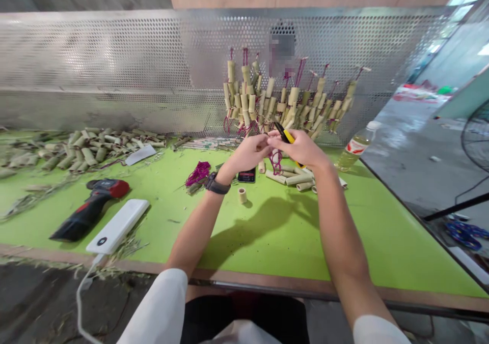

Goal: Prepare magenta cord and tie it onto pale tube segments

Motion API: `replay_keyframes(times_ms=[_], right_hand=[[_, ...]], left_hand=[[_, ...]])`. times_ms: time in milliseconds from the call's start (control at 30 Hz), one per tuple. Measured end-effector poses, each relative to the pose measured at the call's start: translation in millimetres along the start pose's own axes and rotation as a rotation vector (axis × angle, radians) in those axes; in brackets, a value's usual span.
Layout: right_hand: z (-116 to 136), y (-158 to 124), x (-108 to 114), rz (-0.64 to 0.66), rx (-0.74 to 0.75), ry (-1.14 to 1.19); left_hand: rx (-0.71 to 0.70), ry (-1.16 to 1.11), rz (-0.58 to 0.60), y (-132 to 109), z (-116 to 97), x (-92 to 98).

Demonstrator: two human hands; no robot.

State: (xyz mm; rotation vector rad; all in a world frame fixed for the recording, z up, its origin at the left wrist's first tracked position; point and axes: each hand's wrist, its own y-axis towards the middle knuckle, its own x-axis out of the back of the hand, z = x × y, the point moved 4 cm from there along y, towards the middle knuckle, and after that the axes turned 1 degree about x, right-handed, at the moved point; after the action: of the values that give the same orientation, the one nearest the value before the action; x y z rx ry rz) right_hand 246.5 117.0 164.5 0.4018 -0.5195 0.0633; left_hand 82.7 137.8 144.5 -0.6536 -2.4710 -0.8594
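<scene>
Over the far half of the green table (160, 227), the two hands come together, fingertips meeting. The right hand (305, 148) grips a yellow-and-black cutter (288, 135), its dark end pointing up and to the left. The left hand (248, 153) has its fingers drawn in narrowly; whether anything is pinched between them I cannot tell. Magenta cord (276, 167) hangs just below the joined fingertips, above some loose tubes (296, 179) on the table near the right wrist. Nearer the person, one short tube (242, 195) stands upright by itself, with a phone (246, 175) beyond it, partly hidden by the left hand. A magenta cord bundle (197, 173) lies left of the dark wristband (217, 183). Behind the hands, strung tubes (244, 102) hang against a perforated metal panel (133, 69). A bottle (352, 149) of yellowish liquid stands to the right; a drill (91, 206) and a white power bank (119, 226) lie at left.
</scene>
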Motion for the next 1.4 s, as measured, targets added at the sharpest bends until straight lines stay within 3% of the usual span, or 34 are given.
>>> replay_keyframes(times_ms=[100, 267, 467, 600, 733, 900, 1067, 1200, 1400], right_hand=[[-2.8, 3.9, -10.1, 0.056, -0.021, 0.049], [-6.1, 6.6, -9.4, -0.015, -0.021, 0.039], [-14.5, -2.1, 18.2, -0.058, -0.135, -0.031], [-20.9, -6.8, 38.5, -0.064, -0.161, 0.072], [-22.2, -12.8, 58.6, -0.153, -0.123, 0.158], [-18.7, -20.0, 79.2, -0.402, -0.103, 0.264], [-12.8, -24.3, 93.6, -0.682, -0.147, 0.479], [-10.0, -28.9, 103.1, -0.734, -0.181, 0.624], [-6.3, -37.0, 115.2, -0.714, -0.126, 0.672]], left_hand=[[0.034, -0.090, -0.079, -2.2, 8.2, 20.3], [0.072, -0.107, -0.135, -4.4, 21.7, 43.6], [0.253, -0.281, -0.412, -13.5, 36.9, 81.8], [0.338, -0.468, -0.547, -22.0, 41.9, 99.4], [0.366, -0.495, -0.400, -26.7, 41.7, 103.8], [0.432, -0.385, -0.209, -31.6, 44.9, 102.4], [0.401, -0.313, -0.045, -34.5, 39.1, 98.1], [0.374, -0.254, 0.091, -36.6, 33.5, 93.2], [0.350, -0.158, 0.125, -34.2, 34.0, 90.3]])
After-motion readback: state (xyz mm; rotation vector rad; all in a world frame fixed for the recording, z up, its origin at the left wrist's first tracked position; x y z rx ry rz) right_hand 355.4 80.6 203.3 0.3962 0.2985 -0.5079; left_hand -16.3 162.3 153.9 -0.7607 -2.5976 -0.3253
